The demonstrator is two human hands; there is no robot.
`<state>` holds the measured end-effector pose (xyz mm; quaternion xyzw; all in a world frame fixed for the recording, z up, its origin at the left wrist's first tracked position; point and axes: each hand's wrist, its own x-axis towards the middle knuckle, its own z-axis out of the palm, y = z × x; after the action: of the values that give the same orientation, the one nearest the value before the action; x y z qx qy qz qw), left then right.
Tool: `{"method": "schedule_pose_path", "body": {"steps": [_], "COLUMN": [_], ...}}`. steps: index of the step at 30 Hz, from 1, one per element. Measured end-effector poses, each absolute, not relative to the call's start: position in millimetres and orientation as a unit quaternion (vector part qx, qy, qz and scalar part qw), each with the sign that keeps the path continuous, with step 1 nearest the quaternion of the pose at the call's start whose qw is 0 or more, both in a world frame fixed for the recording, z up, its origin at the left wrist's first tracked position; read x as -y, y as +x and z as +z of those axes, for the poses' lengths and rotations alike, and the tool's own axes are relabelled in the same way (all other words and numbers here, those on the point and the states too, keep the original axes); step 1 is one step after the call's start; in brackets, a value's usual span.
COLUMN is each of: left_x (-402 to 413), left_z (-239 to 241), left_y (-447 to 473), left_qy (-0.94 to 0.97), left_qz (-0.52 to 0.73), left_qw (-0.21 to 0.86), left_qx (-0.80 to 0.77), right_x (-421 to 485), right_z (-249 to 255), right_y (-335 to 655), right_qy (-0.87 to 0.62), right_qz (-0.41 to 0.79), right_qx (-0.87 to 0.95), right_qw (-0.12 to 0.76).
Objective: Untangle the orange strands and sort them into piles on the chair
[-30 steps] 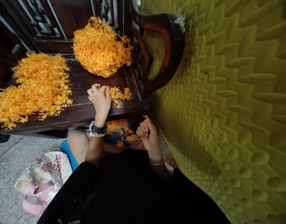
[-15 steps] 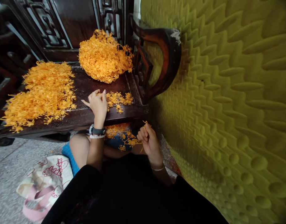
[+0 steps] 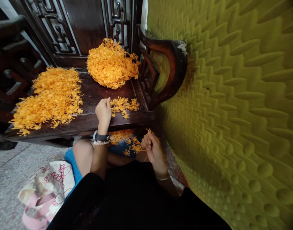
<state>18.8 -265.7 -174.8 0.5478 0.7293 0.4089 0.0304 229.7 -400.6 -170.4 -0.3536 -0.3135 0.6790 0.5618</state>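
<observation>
My left hand (image 3: pixel 104 111) is closed over the dark wooden seat (image 3: pixel 96 95), its fingers curled out of sight. It sits at the left end of a small scatter of knotted orange string pieces (image 3: pixel 123 104); whether it pinches one is hidden. Lower down, over my lap, my right hand (image 3: pixel 153 147) is closed on orange string (image 3: pixel 149 130), with ends poking out above the fingers. More orange pieces (image 3: pixel 135 146) hang or lie just left of that hand, above blue cloth (image 3: pixel 116 150).
On the seat rest a rounded orange string heap (image 3: pixel 111 64) at the back and a wide one (image 3: pixel 52 97) at left. A curved wooden armrest (image 3: pixel 174 70) borders the right, beside a textured yellow-green wall (image 3: pixel 220 95). A cloth bag (image 3: pixel 50 182) lies on the floor.
My left hand's fingers, partly stretched out before, have curled shut near the small scatter. My right hand keeps its grip on the string. The whole view has shifted slightly.
</observation>
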Motion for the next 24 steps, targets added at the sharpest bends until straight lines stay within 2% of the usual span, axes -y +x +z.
{"method": "schedule_pose_path", "body": {"steps": [12,15,18,24], "left_x": [263.7,266.5,273.4,279.3], "left_z": [-172.6,-173.4,-173.2,-170.6], "left_y": [3.0,0.3,4.7,13.9], "left_qy": [0.554,0.605,0.668,0.708], "left_qz": [0.441,0.453,0.389,0.224], "left_qw": [0.003,0.032,0.056,-0.003], "left_qx": [-0.706,-0.654,-0.632,-0.670], "right_x": [402.4,401.7,400.9,399.9], "right_z": [-170.5,-171.6,-173.6,-178.1], "right_y": [225.2,224.4,223.8,224.2], "right_qy": [-0.357,-0.355,-0.351,-0.356], "right_qz": [0.682,0.688,0.692,0.694], "right_qx": [0.315,0.314,0.313,0.313], "right_qw": [0.556,0.549,0.547,0.542]}}
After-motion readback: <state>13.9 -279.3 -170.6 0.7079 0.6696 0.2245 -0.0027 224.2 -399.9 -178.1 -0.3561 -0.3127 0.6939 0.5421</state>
